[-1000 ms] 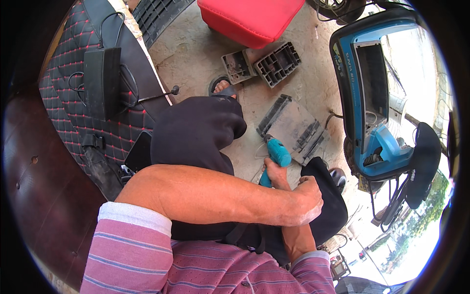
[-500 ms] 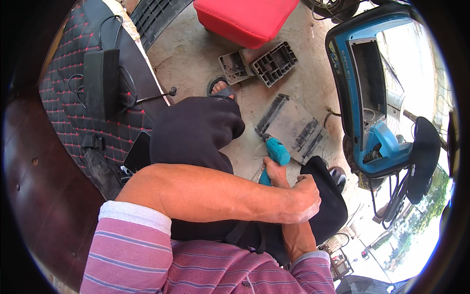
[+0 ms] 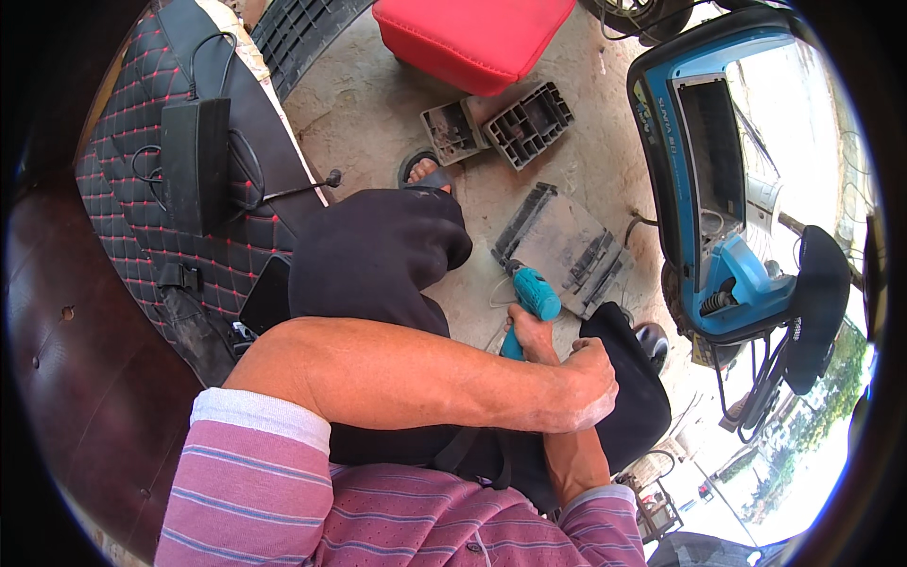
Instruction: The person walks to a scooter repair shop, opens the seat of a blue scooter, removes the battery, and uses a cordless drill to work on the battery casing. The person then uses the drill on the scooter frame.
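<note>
My right hand (image 3: 533,333) is wrapped round the grip of a teal cordless drill (image 3: 537,295). The drill's dark chuck points away from me, above the near-left part of a dusty grey plastic panel (image 3: 567,236) on the ground. My left forearm reaches across my lap and over my right forearm. Beyond that crossing, my left hand (image 3: 591,383) is closed with its fingers curled, close to my right knee. Whatever may lie inside those fingers is hidden.
Grey plastic boxes (image 3: 529,123) and a red padded seat (image 3: 477,38) lie ahead. A black power adapter (image 3: 196,165) with cables rests on quilted black upholstery (image 3: 123,104) at left. A blue scooter body (image 3: 675,170) with a black seat (image 3: 820,307) stands at right.
</note>
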`<act>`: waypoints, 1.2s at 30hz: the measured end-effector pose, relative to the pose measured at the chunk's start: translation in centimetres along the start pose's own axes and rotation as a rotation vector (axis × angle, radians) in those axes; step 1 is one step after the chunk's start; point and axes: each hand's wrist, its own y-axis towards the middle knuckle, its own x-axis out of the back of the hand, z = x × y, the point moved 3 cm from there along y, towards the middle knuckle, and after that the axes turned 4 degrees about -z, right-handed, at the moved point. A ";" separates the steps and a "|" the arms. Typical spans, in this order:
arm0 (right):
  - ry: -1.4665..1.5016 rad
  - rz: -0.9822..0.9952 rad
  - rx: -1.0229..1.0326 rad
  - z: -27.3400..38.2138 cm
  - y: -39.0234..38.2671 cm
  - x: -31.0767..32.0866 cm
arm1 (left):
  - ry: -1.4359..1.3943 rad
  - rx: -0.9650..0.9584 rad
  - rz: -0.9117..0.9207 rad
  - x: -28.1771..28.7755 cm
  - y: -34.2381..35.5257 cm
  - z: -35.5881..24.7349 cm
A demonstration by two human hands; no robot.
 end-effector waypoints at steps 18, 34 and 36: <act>0.066 0.016 -0.010 -0.5 0.5 0.2 | 0.002 -0.003 0.003 -0.1 -0.2 0.1; 0.062 0.017 -0.040 0.2 0.3 0.2 | 0.005 -0.005 0.012 -0.2 -0.1 0.1; 0.063 -0.001 -0.037 0.4 0.1 0.3 | 0.005 -0.002 0.011 -0.2 -0.2 0.2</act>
